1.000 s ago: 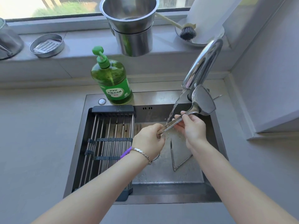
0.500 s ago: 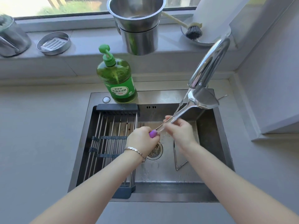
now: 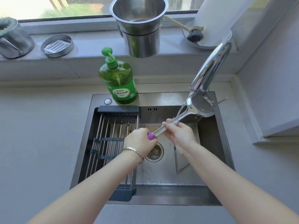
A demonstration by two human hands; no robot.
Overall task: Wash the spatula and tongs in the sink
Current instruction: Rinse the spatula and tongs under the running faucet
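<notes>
spatula (image 3: pixel 200 108): polished steel, rounded blade, slim shaft, purple tip; slanted over sink (image 3: pixel 169 189) under faucet (image 3: pixel 210 68) stream | left hand (image 3: pixel 139 141) grips purple end; right hand (image 3: pixel 179 135) pinches shaft | tongs (image 3: pixel 178 164): thin steel V on wet sink floor, partly behind right forearm | bar rack (image 3: pixel 113 143) left; green soap bottle (image 3: pixel 119 83) behind

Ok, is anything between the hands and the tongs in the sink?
Nothing visible covers the tongs, which lie on the sink floor under the right hand. However, both that and the left hand grip the spatula.
</notes>
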